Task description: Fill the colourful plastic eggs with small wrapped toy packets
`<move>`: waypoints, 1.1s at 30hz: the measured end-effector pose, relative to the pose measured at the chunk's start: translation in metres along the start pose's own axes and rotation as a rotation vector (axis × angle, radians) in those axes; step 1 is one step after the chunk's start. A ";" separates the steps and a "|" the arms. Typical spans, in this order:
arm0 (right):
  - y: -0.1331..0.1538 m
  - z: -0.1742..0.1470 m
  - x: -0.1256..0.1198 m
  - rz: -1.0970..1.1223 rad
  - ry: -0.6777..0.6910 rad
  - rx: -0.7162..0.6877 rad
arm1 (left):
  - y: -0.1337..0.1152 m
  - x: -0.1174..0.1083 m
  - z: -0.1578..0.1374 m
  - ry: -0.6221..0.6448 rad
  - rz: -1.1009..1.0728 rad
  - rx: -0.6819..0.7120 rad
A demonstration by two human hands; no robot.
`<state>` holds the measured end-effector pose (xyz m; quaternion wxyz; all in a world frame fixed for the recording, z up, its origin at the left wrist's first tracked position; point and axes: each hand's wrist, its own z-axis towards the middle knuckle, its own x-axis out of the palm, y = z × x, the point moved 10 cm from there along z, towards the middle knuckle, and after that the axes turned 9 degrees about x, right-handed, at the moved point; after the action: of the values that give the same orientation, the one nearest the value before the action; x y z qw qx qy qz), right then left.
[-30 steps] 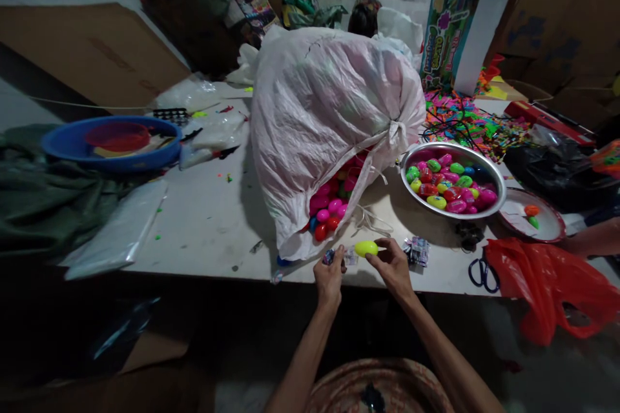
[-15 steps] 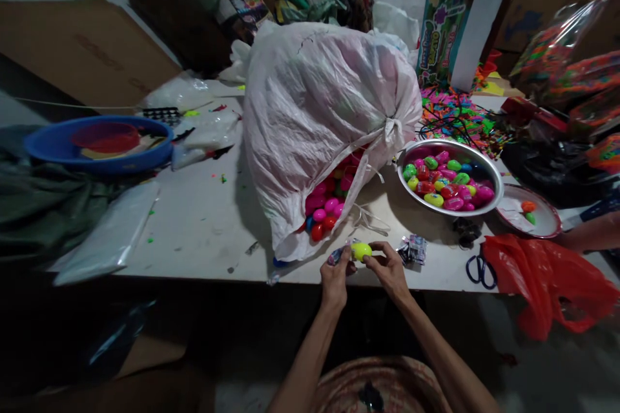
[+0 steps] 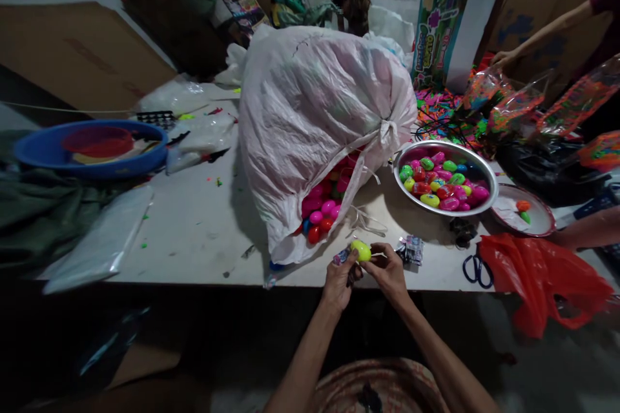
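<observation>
Yel egg (image 3: 361,250), wht sack (image 3: 320,97), red bag (image 3: 526,277), blu tub (image 3: 116,166)

My left hand (image 3: 339,285) holds one small printed packet (image 3: 341,257), my right hand (image 3: 390,274) one yellow egg (image 3: 361,250), both just in front of one white sack (image 3: 320,90). Left of the sack: one blue basin (image 3: 116,170). Right of it: one metal bowl (image 3: 477,163) with more eggs (image 3: 429,200) than I can count, one plate (image 3: 540,223) bearing two small pieces (image 3: 523,206), one pair of scissors (image 3: 477,269) and one red bag (image 3: 523,277). Behind it: one person (image 3: 357,10).
</observation>
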<state>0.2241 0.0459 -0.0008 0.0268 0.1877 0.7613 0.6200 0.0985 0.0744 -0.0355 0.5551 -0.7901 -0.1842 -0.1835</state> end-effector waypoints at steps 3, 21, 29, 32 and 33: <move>0.003 0.003 -0.001 0.049 0.009 0.015 | 0.004 0.009 0.000 0.039 -0.084 -0.095; 0.048 0.002 0.006 -0.649 0.076 -0.355 | 0.024 0.021 -0.003 0.160 0.052 -0.217; 0.176 0.064 -0.145 -1.174 -0.637 -0.288 | -0.001 -0.009 0.011 0.000 -0.058 -0.196; 0.203 0.078 -0.180 -1.317 -0.814 -0.138 | -0.019 -0.033 0.008 -0.062 -0.021 -0.075; 0.204 0.081 -0.173 -1.310 -0.825 -0.170 | -0.024 -0.042 0.007 -0.097 0.000 -0.025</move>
<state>0.4585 0.0991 0.1419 0.6828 -0.0876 0.5955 0.4141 0.0509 0.0850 -0.0386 0.5355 -0.8050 -0.2087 -0.1472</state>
